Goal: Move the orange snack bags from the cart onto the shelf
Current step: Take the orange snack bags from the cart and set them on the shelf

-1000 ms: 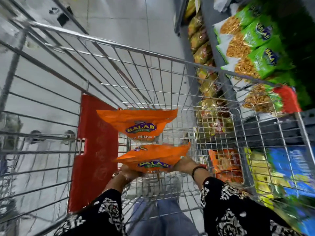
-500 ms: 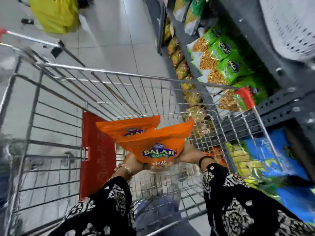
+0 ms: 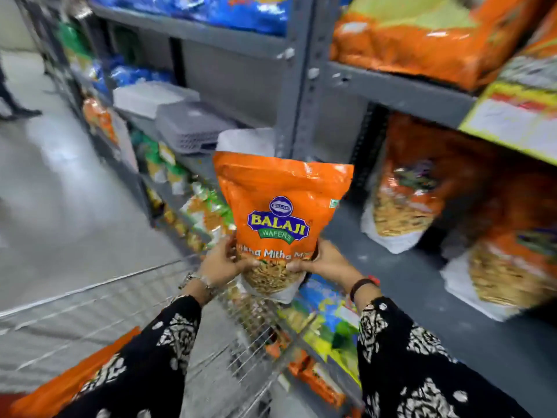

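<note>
An orange Balaji snack bag [image 3: 281,203] stands upright in the air in front of the grey shelf [image 3: 401,273]. My left hand [image 3: 223,262] grips its lower left corner and my right hand [image 3: 324,262] grips its lower right corner. Below my arms lies the wire cart [image 3: 241,333], with another orange bag [image 3: 57,387] showing at the bottom left, partly hidden by my left sleeve. On the shelf to the right stand more orange snack bags [image 3: 404,188], blurred.
A grey shelf upright [image 3: 297,95] rises just behind the held bag. Grey plastic trays [image 3: 190,125] sit on the shelf to the left. Green snack bags [image 3: 208,206] and blue-yellow packs [image 3: 328,321] fill lower shelves. The tiled aisle floor [image 3: 60,206] runs to the left.
Both hands have lifted the bag up out of the cart and turned it upright toward the shelf. My view has swung from the cart up to the shelving.
</note>
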`<state>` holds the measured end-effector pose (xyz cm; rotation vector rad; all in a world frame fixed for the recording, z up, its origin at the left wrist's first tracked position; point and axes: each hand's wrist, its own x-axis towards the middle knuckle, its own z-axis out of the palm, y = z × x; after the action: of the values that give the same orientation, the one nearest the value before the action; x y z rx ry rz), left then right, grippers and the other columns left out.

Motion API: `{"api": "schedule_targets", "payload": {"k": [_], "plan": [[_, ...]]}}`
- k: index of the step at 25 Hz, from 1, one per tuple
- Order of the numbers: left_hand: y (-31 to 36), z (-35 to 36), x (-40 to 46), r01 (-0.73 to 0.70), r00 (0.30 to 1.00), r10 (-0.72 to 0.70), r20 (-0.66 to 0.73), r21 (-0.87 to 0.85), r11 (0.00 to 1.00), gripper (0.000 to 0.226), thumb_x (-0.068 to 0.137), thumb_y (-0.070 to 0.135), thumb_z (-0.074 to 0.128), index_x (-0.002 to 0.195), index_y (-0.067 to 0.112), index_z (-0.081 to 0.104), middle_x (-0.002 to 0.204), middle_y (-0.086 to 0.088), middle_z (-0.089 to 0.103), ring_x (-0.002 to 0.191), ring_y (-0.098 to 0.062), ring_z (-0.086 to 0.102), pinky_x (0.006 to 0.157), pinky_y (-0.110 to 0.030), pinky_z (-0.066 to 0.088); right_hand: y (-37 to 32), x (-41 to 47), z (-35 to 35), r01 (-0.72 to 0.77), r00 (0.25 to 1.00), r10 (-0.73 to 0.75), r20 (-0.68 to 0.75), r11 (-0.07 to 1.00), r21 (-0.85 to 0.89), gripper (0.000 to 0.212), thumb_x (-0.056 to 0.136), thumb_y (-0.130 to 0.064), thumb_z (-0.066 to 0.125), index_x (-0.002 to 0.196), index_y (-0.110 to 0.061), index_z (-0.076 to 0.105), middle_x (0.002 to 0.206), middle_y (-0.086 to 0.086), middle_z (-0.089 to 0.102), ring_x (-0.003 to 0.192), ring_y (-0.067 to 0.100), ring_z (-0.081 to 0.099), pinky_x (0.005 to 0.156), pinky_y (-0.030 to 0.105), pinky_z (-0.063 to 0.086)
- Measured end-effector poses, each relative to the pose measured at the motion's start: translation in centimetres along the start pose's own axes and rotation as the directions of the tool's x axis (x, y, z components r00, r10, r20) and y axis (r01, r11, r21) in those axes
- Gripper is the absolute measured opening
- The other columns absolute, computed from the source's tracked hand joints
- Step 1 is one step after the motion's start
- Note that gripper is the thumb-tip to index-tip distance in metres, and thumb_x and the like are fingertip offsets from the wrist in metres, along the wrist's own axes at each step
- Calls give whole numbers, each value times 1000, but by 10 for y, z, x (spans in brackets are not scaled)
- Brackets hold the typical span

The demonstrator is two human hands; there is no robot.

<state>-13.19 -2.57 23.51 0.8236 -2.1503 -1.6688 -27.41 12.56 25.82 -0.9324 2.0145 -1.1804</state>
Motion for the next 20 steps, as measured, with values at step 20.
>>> {"api": "schedule_targets", "payload": {"k": [20], "plan": [[85,247,105,-195,843,154,515,26,980,62,73,14,70,127,16,39,118,-3,57,112,-21,54,104,-41,41,103,-87,-185,-187,775,204,-599,978,91,77,65,-15,77,127,-14,32,126,8,53,114,19,50,98,33,40]]}}
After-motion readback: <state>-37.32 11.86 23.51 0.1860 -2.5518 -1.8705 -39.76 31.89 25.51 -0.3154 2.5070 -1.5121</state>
